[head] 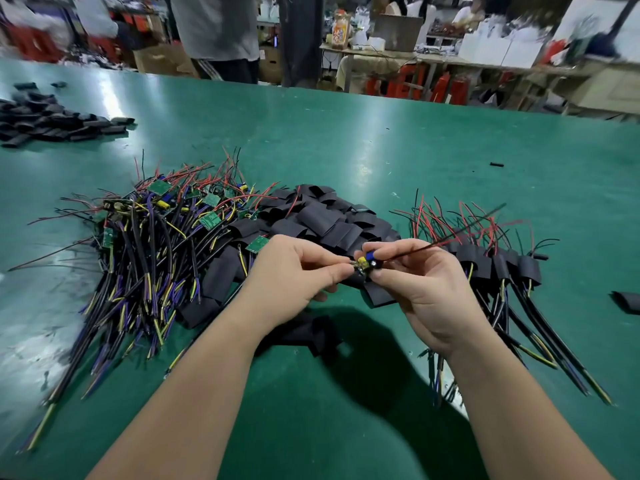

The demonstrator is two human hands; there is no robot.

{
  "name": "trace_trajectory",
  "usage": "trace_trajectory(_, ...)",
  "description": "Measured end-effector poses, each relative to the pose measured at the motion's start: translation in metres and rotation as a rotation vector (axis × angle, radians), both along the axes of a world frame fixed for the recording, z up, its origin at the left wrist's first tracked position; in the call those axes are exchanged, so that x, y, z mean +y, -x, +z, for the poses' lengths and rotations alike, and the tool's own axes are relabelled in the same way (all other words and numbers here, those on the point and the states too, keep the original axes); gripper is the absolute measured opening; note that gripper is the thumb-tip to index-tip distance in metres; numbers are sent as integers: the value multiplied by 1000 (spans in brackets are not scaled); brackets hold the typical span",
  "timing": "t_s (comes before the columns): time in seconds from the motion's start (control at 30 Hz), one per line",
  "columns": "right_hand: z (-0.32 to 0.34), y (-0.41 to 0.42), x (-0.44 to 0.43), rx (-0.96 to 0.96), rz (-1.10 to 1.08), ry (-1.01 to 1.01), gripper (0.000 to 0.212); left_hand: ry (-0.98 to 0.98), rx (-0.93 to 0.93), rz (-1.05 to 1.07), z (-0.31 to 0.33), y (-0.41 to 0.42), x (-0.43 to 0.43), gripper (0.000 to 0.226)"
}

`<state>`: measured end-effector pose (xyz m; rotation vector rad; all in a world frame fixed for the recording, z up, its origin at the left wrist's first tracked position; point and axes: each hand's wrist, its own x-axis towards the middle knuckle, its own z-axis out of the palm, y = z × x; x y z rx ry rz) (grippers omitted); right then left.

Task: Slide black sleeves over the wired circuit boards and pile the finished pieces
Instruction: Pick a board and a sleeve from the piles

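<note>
Grip: my left hand [294, 271] and right hand [419, 282] each pinch one end of a small circuit board [366, 264] at the fingertips, just above the table [311, 393].
Leads: its thin wires [450, 233] stick out up and right, toward the finished pile [498, 268].
Sleeve: I cannot tell whether either hand holds one yet. Loose sleeves [325, 220] lie just behind and under the hands.
Risk, slip: I judge a hold this light could drop the board into the tangled bare boards [156, 230] on the left.
Risk, snag: tall parts on the board may catch a sleeve's mouth, and the wires could hook the finished leads.
Far heap: spare sleeves [52, 123] sit well apart, far left.
Writing: I read nothing on the board, and the label on the jar [341, 31] at the back is too blurred.
</note>
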<state>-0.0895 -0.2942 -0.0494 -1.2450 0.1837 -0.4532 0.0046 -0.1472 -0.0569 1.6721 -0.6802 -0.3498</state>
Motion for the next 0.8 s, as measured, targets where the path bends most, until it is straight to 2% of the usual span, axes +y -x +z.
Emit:
trace_trajectory(0.07, 1, -1, 2, -59, 33, -46, 21, -8, 149, -18, 2, -1, 2, 5)
trace_trajectory(0.17, 2, -2, 5, -95, 82, -101, 24, -50, 220, -84, 5, -2, 4, 10)
trace_trajectory(0.27, -1, -4, -1, 18, -25, -24, 38, -17, 238, -64, 5, -3, 4, 20)
trace_trajectory(0.3, -3, -3, -6, 109, -103, 111, 37, -5, 225, -42, 5, -3, 4, 22)
trace_trajectory(0.37, -5, -1, -19, 381, -246, 682, 28, 14, 198, 26, 5, -7, 5, 20)
trace_trajectory(0.4, -7, 1, -24, 502, -242, 977, 24, 20, 199, 55, 4, -10, 5, 19)
trace_trajectory(0.43, -8, 2, -28, 571, -191, 1182, 25, 27, 214, 71, 3, -12, 7, 18)
trace_trajectory(0.47, -9, 2, -29, 597, -112, 1306, 30, 36, 238, 77, 4, -14, 7, 17)
trace_trajectory(0.57, -7, 0, -28, 616, 35, 1410, 41, 42, 296, 77, 3, -16, 9, 17)
trace_trajectory(0.8, -5, 2, -30, 585, 33, 1436, 38, -62, 294, 20, 6, -20, 17, 22)
